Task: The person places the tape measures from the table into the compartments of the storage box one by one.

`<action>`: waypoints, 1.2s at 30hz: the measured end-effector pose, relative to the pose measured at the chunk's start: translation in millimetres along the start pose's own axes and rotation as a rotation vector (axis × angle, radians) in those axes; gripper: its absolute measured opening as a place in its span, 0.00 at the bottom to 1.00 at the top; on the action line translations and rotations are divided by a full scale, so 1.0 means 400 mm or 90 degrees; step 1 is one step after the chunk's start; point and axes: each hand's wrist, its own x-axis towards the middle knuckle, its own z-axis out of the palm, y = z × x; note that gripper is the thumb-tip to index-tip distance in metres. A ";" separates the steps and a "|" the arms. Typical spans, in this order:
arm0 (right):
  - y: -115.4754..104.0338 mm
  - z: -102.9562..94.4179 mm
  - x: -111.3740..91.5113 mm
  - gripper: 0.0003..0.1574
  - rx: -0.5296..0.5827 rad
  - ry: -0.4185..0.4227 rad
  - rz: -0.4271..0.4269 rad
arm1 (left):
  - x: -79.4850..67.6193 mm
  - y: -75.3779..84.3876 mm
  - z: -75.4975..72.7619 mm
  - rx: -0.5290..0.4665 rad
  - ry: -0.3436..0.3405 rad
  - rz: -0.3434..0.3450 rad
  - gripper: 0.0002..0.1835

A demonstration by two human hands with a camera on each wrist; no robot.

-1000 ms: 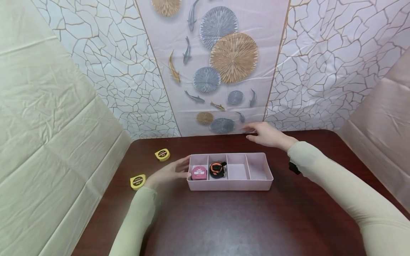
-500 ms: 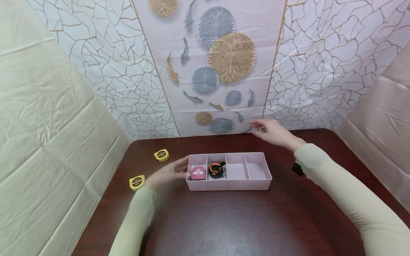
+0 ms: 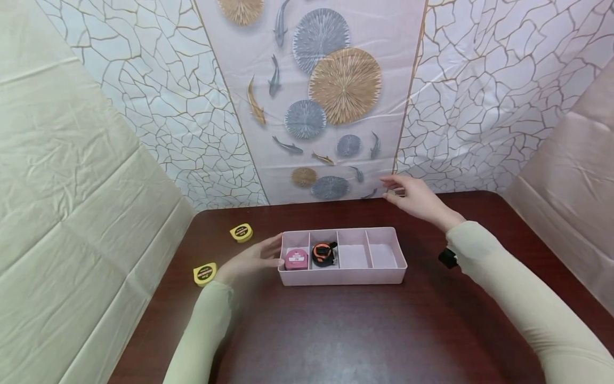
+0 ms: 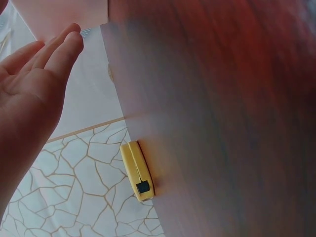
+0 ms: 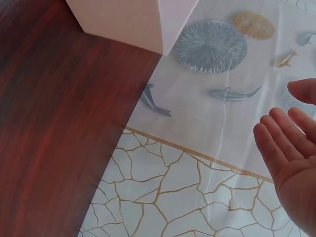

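A pale pink tray [image 3: 355, 276] with a row of compartments sits on the dark table. Its leftmost compartment holds a pink tape measure [image 3: 296, 260], and the one beside it a black and orange tape measure [image 3: 323, 255]. My left hand [image 3: 249, 261] rests against the tray's left end, its fingers fairly straight in the left wrist view. Above the table, behind the tray's right end, my right hand [image 3: 416, 198] hovers with nothing in it. Its fingers are relaxed and apart from the tray [image 5: 123, 22] in the right wrist view.
Two yellow tape measures lie left of the tray: one [image 3: 241, 232] near the back edge, the other [image 3: 205, 273] beside my left wrist. A patterned cloth [image 3: 331, 106] hangs behind the table [image 3: 355, 341]. Plain beige cloth [image 3: 77, 213] hangs along the left side.
My right hand has moved to the right and slightly upward, away from the tray. The left hand stays at the tray's left end, and the tape measures have not moved.
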 end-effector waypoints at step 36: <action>0.058 0.084 -0.088 0.30 0.074 0.034 0.070 | -0.005 0.004 0.002 -0.004 -0.005 0.011 0.42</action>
